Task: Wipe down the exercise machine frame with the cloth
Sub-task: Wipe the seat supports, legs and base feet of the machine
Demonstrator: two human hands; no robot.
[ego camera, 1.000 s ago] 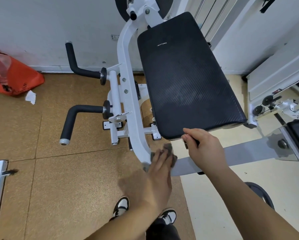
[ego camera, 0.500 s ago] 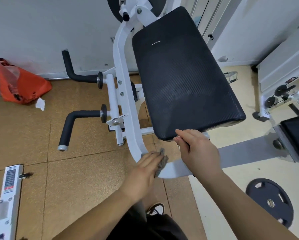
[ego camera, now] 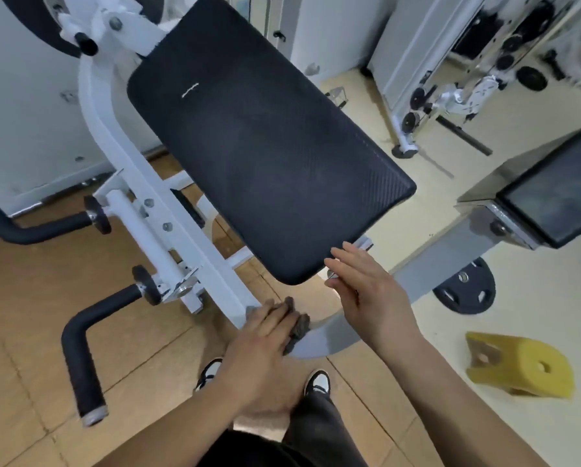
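The exercise machine has a white curved frame running down from the upper left, a large black pad and a grey beam going right. My left hand lies flat on a grey cloth and presses it onto the low bend of the frame below the pad. My right hand hovers with straight fingers just off the pad's near corner and holds nothing.
Two black foam handles stick out left of the frame. A black weight plate and a yellow foam block lie on the floor at the right. A second black pad and cable machines stand at the right. My shoes are below the frame.
My right hand has let go of the pad's near edge and opened. My left hand stays on the cloth at the frame's bend. The view has moved closer and swung right.
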